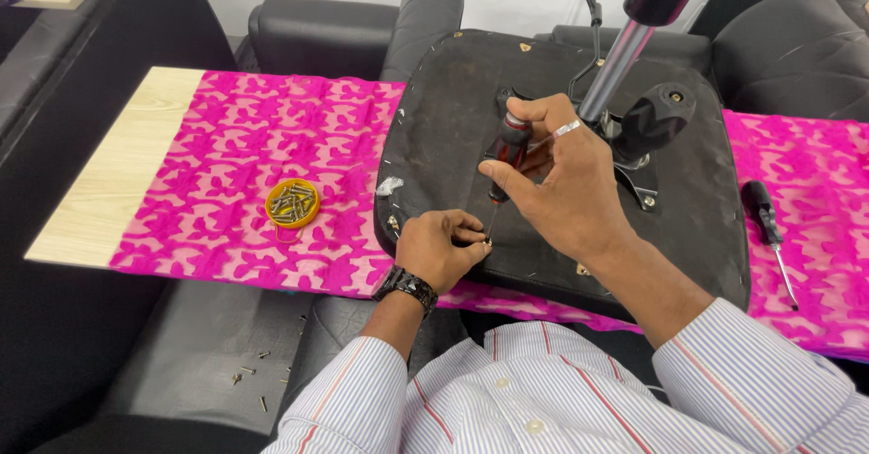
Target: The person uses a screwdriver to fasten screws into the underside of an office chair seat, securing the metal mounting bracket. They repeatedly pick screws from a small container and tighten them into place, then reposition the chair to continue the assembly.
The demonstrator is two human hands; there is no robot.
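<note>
Surface (118, 173): a pale wooden board is lying across black seats, and a pink patterned cloth (235, 146) is covering most of it.
Chair seat (453, 119): the black office chair seat is lying upside down on the cloth, its underside facing up, with the gas-lift column (620, 60) and lever mechanism (647, 124) rising from the middle.
Right hand (566, 178): it is closing round the red and black handle of a screwdriver (503, 160), holding it nearly upright with the tip pointing down at the near edge of the seat.
Left hand (441, 248): its fingertips are pinching together right at the screwdriver tip, apparently steadying a screw there; the screw itself is too small to make out.
Spare screwdriver (768, 228): a black-handled one is lying untouched on the cloth, to the right of the seat.
Screw dish (292, 202): a small orange dish is holding many screws, left of the seat.
Loose screws (249, 377): a few are lying on the black seat cushion below the board.
Progress: judging by the full dish and the single point being worked, the screw work on the seat looks partway through, with more fasteners probably left.
</note>
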